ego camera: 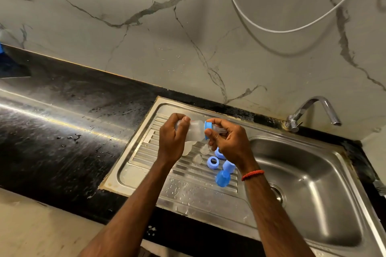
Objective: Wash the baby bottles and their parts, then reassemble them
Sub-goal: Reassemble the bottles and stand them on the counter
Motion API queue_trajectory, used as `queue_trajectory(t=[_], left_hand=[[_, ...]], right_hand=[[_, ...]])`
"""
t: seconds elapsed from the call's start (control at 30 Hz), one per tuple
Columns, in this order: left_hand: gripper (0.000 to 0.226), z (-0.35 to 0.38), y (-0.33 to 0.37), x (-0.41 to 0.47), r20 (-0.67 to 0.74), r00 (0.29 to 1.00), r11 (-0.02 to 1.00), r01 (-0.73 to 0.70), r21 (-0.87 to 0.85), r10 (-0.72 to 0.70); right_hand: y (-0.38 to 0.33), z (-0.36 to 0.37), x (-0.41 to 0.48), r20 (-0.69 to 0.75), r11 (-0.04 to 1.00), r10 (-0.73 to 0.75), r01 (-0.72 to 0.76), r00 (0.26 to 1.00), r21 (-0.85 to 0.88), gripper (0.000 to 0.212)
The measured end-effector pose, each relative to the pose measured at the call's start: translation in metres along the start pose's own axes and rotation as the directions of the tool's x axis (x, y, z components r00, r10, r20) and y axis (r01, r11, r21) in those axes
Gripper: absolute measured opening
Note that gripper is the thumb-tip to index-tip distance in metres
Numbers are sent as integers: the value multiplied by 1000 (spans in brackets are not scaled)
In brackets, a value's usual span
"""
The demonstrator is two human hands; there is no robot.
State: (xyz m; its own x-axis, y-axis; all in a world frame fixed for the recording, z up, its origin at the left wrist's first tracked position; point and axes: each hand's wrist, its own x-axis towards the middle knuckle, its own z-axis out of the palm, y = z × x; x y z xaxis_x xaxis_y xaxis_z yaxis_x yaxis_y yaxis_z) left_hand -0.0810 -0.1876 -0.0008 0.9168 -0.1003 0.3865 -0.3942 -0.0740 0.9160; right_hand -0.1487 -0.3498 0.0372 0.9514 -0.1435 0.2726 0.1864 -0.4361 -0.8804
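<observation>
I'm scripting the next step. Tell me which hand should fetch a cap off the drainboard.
Right, probably. The right hand pinches only the collar and sits nearer the front cap; the left hand grips the bottle and lies farther away.

Head camera looks down over sink (313,185)
</observation>
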Motion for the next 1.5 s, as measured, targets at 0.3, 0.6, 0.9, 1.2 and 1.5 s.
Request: queue_trajectory(t=[0.3,0.6,0.9,1.2,1.5], left_hand=[[36,4,-5,-3,-23,988,984,-152,88,154],[22,21,4,-3,11,991,991,133,35,-133],[35,23,-12,-3,-94,987,985,-121,120,132],[23,1,-27,15,-171,983,997,73,22,-68],[35,4,-25,5,-88,994,998,61,-32,-63]], right_hand=[[3,1,1,-30,999,45,-45,999,20,24],[10,5,-2,-130,945,-228,187,965,-268,45],[15,-9,-3,-39,982,190,-190,981,-19,38],[60,-30,-29,228,601,613,-260,756,-756,33],[99,-5,-51,149,566,481,-176,864,-805,37]])
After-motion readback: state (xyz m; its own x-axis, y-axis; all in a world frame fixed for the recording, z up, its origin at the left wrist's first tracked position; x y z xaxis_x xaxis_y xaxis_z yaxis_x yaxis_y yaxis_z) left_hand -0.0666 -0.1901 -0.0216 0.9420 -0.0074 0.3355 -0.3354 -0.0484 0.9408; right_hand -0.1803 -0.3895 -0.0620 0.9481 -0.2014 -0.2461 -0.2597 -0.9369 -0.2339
